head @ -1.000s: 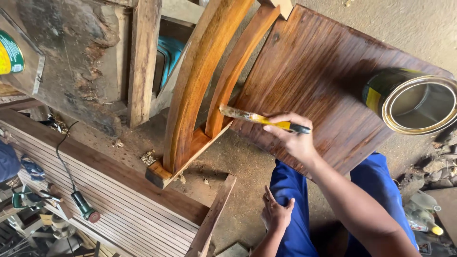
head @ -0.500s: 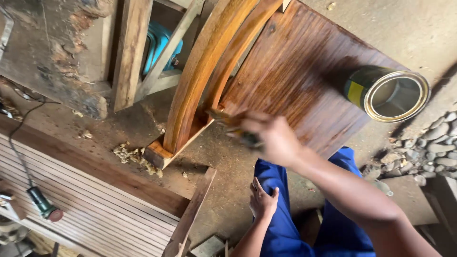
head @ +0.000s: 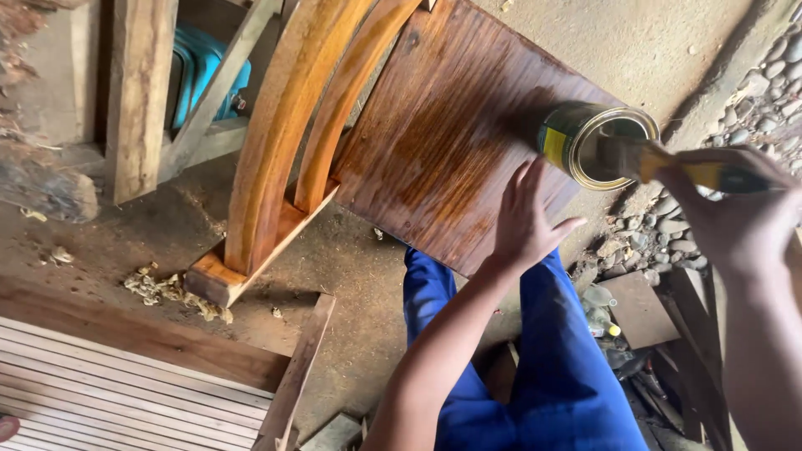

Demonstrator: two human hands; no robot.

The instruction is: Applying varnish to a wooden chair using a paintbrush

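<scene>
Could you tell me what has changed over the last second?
The right hand carried the yellow-handled brush from the curved wooden legs to the open metal can. The left hand rose from the lap onto the dark stained board. The grip on the brush stayed.

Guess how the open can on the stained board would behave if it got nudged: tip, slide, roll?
The can sits near the edge of the board, so a nudge could push it off. It is open with the brush dipped inside, so tipping probably spills. The board looks wet and glossy, so it may slide; on its side it would roll.
</scene>
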